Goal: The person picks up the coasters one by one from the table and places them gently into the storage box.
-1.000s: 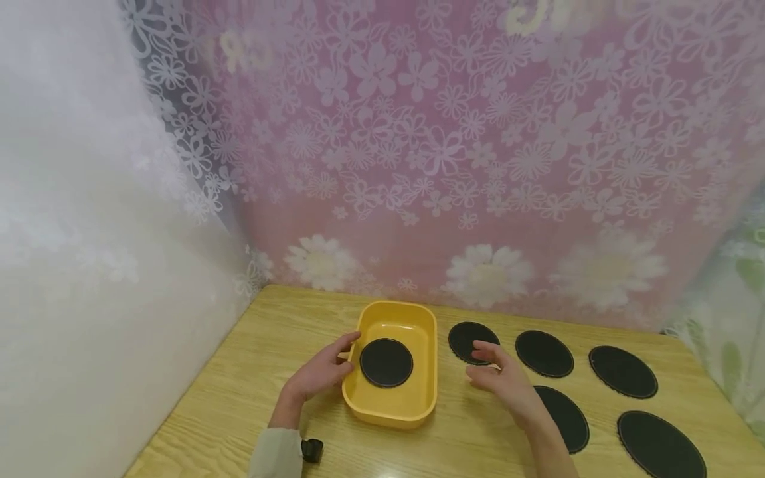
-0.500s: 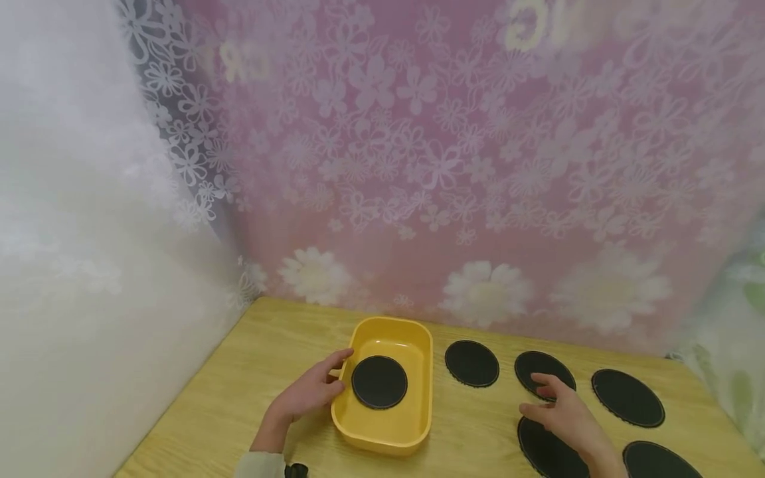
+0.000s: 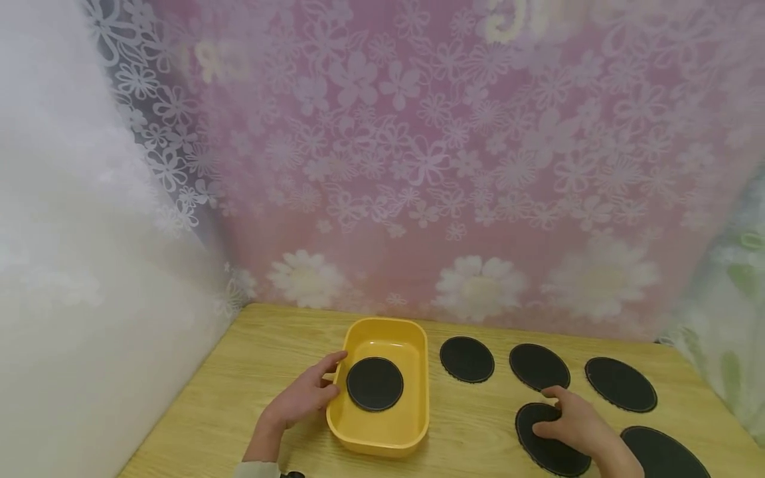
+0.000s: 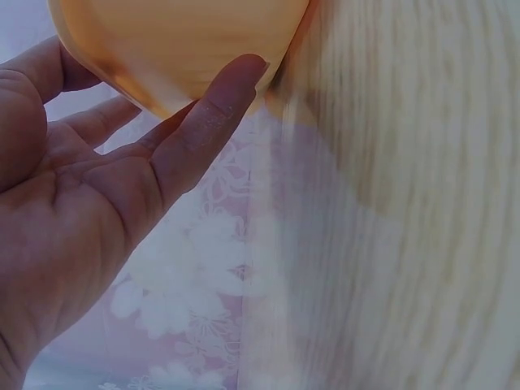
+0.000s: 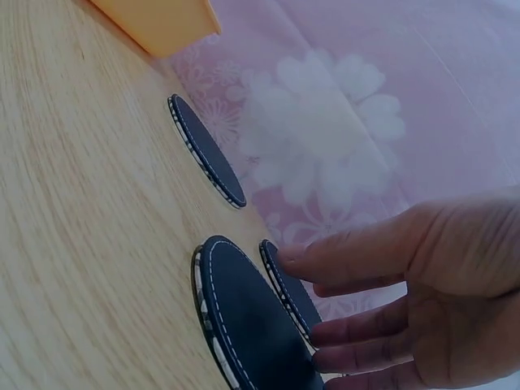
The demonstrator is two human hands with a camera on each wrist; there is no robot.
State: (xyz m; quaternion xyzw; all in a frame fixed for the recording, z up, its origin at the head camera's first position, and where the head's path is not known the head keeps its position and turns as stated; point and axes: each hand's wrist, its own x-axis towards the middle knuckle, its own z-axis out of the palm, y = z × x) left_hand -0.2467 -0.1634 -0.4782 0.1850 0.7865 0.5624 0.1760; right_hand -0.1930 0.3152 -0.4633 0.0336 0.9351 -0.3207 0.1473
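**Loose pick-up or a nudged wall: the risks around the yellow container**

The person's left grip point(image 3: 305, 396) rests against the outer left wall of the yellow container point(image 3: 382, 447), its fingers extended rather than wrapped round it. The right grip point(image 3: 578, 422) is relaxed and holds nothing; it hovers over or lightly touches the near black disc point(image 3: 540, 449), which lies on the tabletop point(image 3: 472, 425) to the right of the container, about level with its near end. Whether skin meets the disc cannot be told.

One black disc point(image 3: 374, 384) lies flat inside the container. Four more lie to its right: the closest disc point(image 3: 467, 359), the middle disc point(image 3: 540, 365), the far-right disc point(image 3: 621, 384) and the corner disc point(image 3: 663, 455), this last partly cut off by the frame.

The likeliest failure would be a poor pinch: the discs look thin and lie flat, so fingertips could skid over the top and push the disc instead of lifting it. Fingers reaching past its far edge could also shove the middle disc aside. Too firm a press from the left grip might slide the container rightward, towards the closest disc.
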